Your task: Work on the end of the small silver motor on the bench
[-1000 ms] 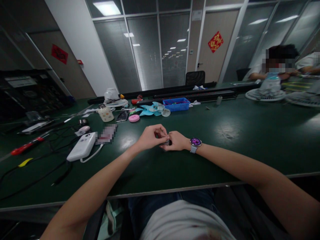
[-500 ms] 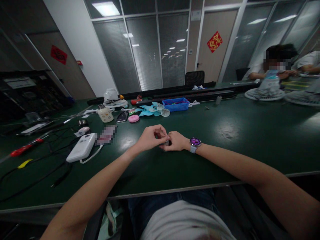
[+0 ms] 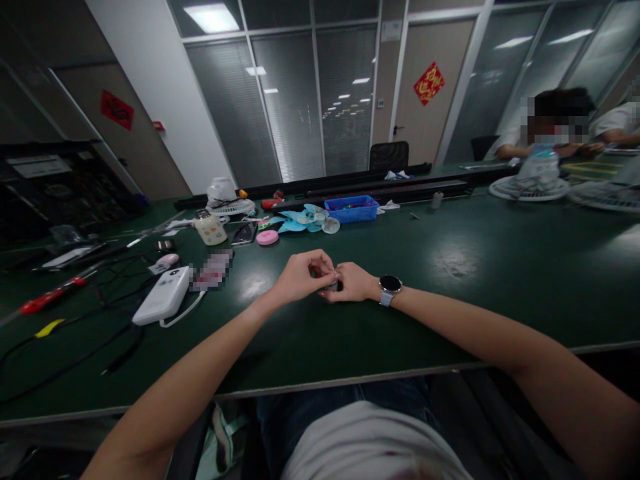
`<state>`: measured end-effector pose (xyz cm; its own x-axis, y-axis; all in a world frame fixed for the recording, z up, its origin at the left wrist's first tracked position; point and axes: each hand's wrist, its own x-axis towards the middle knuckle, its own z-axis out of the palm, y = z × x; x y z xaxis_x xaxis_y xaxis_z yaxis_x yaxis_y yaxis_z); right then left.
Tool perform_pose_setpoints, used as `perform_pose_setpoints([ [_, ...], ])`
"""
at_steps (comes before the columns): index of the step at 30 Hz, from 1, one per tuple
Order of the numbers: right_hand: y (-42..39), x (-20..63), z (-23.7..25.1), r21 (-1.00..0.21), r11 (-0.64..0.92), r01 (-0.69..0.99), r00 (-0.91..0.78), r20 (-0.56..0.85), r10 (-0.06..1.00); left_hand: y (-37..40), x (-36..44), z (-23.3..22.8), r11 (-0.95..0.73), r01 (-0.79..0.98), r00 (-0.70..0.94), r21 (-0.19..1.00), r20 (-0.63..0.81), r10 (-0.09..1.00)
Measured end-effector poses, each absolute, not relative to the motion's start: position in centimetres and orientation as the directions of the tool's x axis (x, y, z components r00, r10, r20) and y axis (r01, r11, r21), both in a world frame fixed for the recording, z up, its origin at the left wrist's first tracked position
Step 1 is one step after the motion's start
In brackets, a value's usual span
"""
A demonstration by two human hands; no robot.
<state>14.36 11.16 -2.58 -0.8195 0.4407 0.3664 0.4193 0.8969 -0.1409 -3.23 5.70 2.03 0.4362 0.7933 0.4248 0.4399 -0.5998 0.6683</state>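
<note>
Both hands meeting fingertip to fingertip over the desk (image 3: 450, 267), forearms angled inward: left hand (image 3: 300, 277) and right hand (image 3: 354, 283) pinching one small dark part (image 3: 338, 285) between them, too tiny to identify. Farther back, blue tray (image 3: 352, 209) with small unclear bits inside.

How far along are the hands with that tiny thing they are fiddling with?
Done: nothing finished shows beside the hands. In hand: the left hand and right hand meet over the green table, pinching a small dark part, too small to identify. Left: teal fan blades and a blue tray of bits lie untouched farther back.
</note>
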Motion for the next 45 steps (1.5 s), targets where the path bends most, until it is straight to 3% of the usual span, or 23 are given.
perform_pose_setpoints([
  [20,11.05,14.45,-2.36,-0.176,0.890,0.420,-0.818,0.351,0.455,5.15,-2.84,2.28,-0.638,0.506,0.443,0.581,0.460,0.770],
  [45,10.94,14.40,-2.23,-0.164,0.890,0.425,-0.819,0.348,0.456,5.09,-2.76,2.25,-0.631,0.500,0.443,0.593,0.452,0.775],
])
